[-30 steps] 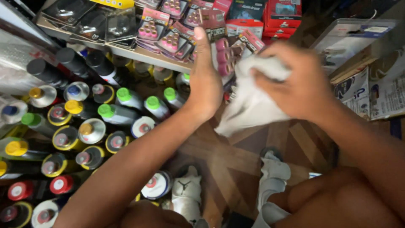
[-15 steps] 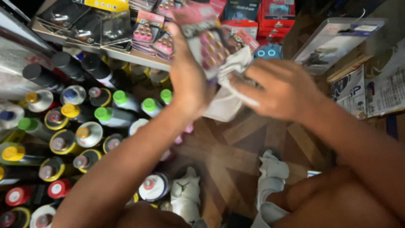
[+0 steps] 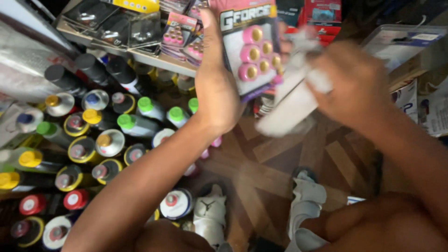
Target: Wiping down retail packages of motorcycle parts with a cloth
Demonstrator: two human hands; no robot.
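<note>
My left hand [image 3: 215, 88] holds up a pink blister pack [image 3: 250, 46] of round pink and gold caps, gripping its left edge. My right hand [image 3: 347, 86] is closed on a white cloth [image 3: 291, 100] that is blurred and pressed against the pack's right side. Both hands are above a wooden parquet floor [image 3: 275, 158], in front of a low shelf.
Many spray cans with coloured caps [image 3: 98, 140] stand packed at the left. A shelf [image 3: 154, 58] carries more blister packs and dark packets. Red boxes [image 3: 324, 14] sit at the top. My white shoes [image 3: 305, 205] are below. Papers [image 3: 420, 102] lie at the right.
My left hand has lifted the pink pack off the shelf and turned its front toward me. My right hand with the cloth moved up against it.
</note>
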